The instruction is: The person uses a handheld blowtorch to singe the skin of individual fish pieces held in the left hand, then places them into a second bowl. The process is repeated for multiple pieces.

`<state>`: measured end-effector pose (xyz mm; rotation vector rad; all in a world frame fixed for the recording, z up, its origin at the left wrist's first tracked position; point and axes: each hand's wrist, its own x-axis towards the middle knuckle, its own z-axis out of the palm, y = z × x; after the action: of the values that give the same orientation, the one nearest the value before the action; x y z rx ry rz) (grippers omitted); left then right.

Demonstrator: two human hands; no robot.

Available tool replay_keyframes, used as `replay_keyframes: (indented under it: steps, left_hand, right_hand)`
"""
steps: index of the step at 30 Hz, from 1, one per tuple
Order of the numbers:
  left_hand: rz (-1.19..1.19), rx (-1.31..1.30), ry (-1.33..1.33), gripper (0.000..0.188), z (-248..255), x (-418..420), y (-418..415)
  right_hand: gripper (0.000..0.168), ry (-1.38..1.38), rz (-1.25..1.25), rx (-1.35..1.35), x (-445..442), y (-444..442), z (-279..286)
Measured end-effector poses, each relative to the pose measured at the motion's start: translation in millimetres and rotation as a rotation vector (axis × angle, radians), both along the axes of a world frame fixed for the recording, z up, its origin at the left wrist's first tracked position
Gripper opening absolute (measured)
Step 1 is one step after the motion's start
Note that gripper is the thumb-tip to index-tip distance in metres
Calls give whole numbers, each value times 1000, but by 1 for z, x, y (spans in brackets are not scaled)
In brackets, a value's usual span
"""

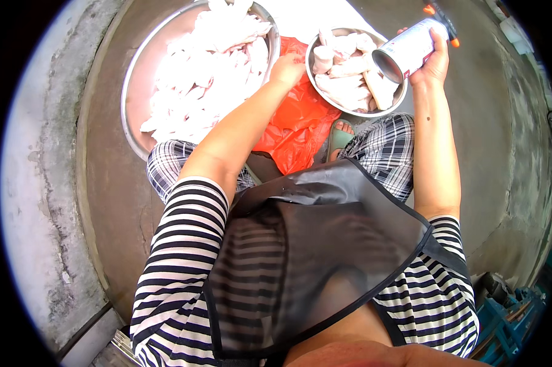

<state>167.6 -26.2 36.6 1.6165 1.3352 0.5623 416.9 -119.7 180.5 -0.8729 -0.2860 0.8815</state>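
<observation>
My right hand (434, 57) grips a white gas canister (409, 48), tilted with its hollow base over the right rim of the smaller metal bowl (400, 98). A black and orange torch head (444, 23) sits at the canister's far end; no flame shows. Pale raw pieces that look like trotters (349, 69) fill this bowl. My left hand (289, 69) is between the two vessels, its fingertips by the small bowl's left rim; glare hides what they touch. At left, a large metal basin (131, 124) holds a heap of pale raw meat pieces (212, 78), partly washed out by light.
A red plastic bag (299, 114) lies between the vessels, near a foot in a green slipper (338, 137). A dark translucent apron (322, 247) covers my front. Concrete floor (477, 137) surrounds me, with a raised ledge (51, 160) at left and blue objects (505, 321) at lower right.
</observation>
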Motion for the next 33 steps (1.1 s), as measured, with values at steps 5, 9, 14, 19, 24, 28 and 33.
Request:
replay_keyframes:
  steps: [5, 9, 14, 19, 24, 28, 33]
  left_hand:
    - [-51, 764, 686, 50, -4, -83, 88]
    - [-39, 660, 968, 45, -8, -120, 146]
    - [-250, 46, 870, 49, -4, -137, 220]
    - [-334, -17, 718, 56, -8, -140, 240]
    - [-473, -45, 1092, 66, -55, -144, 242]
    - [-313, 55, 1103, 67, -3, -84, 163]
    - [-202, -181, 599, 59, -39, -116, 150]
  right_hand:
    - [58, 18, 31, -38, -11, 9, 11]
    - [57, -28, 71, -76, -15, 12, 9]
    - [57, -99, 128, -140, -19, 13, 12]
    - [58, -103, 102, -154, -20, 12, 14]
    - [57, -124, 171, -168, -29, 18, 14]
    - [55, -138, 161, -184, -23, 10, 12]
    - [54, -175, 247, -188, -38, 12, 13]
